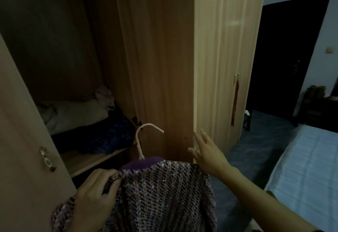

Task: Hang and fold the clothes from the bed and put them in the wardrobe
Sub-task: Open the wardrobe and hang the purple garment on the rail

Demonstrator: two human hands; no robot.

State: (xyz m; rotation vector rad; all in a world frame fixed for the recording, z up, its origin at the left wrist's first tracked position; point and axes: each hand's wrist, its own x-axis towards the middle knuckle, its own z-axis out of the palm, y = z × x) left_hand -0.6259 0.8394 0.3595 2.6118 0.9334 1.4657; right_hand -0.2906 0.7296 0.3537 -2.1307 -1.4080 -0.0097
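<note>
Knitwear fills the lower middle of the view — a purple-and-black woven sweater (161, 195) with glinting threads, draped on a pale pink hanger (140, 140) whose hook rises above the collar toward the open wardrobe (155, 58). The left hand (93, 200) grips the sweater at its left shoulder, fingers curled into the fabric, so the garment hangs to the right of and below that grip, with the hook up beyond the knuckles. The right hand (208, 153) is spread, fingers straight, its fingertips at the front edge of the open wardrobe door (175, 85), just right of the sweater's other shoulder; whether they touch the wood I cannot tell. Inside the wardrobe, folded bedding — a cream bundle (76, 116) over dark blue fabric (109, 136) — lies on a shelf. At the far right is a bed (311, 167) with a light blue cover.
</note>
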